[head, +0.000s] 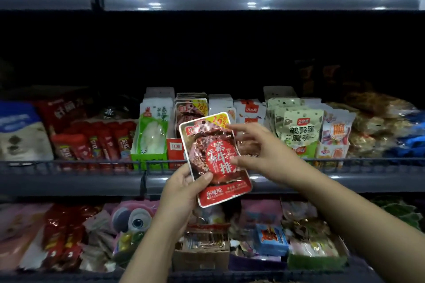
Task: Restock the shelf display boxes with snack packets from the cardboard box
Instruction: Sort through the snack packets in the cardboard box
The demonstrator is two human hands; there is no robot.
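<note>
A red snack packet (213, 161) printed with a round meat picture and large white characters sits at the centre of the view, tilted with its top leaning toward 11 o'clock, held in the air in front of the middle shelf rail (92, 164). The left hand (184, 190) has its grip closed on the packet's lower left edge, thumb pressed across the front at 7 o'clock. The right hand (264, 147) comes in from 3 o'clock with fingers spread and loosely bent, fingertips touching the packet's right edge and upper corner; its grip is not closed round the packet.

Directly behind the packet at 12 o'clock, a red display box (174, 147) holds a row of matching packets (192, 108) standing upright. Just beside it at 9 o'clock stands a green display box (149, 156) with pale, clear-fronted packets. Farther toward 9 o'clock lie red wrapped sticks (96, 142). At 2 o'clock, light green spotted packets (299, 128) stand in another box, with white and orange packets (335, 131) touching them on the far side.

On the lower shelf at 6 o'clock sits a brown cardboard box (201, 255) with shiny packets inside. At 7 o'clock rests a pink owl-faced item (135, 218), and at 5 o'clock a blue packet (271, 239).
</note>
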